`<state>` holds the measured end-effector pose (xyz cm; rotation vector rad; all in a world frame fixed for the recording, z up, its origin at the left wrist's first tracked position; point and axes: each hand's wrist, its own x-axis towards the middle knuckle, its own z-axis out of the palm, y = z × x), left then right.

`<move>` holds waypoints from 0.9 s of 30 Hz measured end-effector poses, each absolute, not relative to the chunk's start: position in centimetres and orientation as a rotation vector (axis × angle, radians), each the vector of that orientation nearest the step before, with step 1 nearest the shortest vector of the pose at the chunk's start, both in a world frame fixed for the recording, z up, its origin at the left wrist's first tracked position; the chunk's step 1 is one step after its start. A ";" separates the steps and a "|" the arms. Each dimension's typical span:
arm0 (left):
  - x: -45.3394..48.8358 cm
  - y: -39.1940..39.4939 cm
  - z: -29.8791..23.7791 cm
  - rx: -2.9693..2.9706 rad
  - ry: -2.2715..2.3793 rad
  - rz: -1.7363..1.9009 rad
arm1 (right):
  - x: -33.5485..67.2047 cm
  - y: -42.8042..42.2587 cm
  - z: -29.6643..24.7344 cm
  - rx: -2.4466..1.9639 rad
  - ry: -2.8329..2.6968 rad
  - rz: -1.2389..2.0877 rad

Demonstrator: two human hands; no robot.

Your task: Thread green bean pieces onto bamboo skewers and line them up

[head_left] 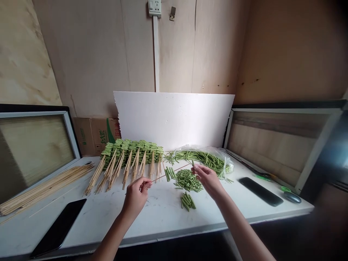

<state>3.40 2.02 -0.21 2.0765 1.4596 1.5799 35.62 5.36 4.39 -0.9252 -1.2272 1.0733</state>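
Observation:
My left hand point(138, 193) is closed round the near end of a thin wooden skewer point(157, 178), which points right and slightly up. Several cut green bean pieces point(170, 174) sit side by side on it. Pinched in the fingertips of my right hand point(206, 177) is a short green bean piece point(193, 163), close to the skewer's far end. Below the skewer lies a pile of cut bean pieces point(189, 180), with a smaller heap point(187, 201) nearer me. Finished-looking bean skewers point(133, 152) are stacked at the back left, their bare sticks toward me.
Bare skewers point(46, 188) lie in a bundle at the left, behind a black tablet-like slab point(59, 228). Long whole beans point(203, 158) rest in a plastic bag behind my right hand. A dark phone point(261, 191) and a mouse point(292, 197) lie right. A white board point(174, 119) stands behind.

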 end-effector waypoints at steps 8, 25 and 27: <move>3.6 1.9 0.0 2.119 1.473 1.551 | 34.9 5.2 3.9 -0.747 -1.098 1.335; 3.3 1.8 0.0 2.134 1.495 1.533 | 34.6 5.0 3.9 -0.760 -1.106 1.322; 3.2 1.8 0.0 2.146 1.498 1.528 | 34.6 4.9 3.9 -0.803 -1.138 1.279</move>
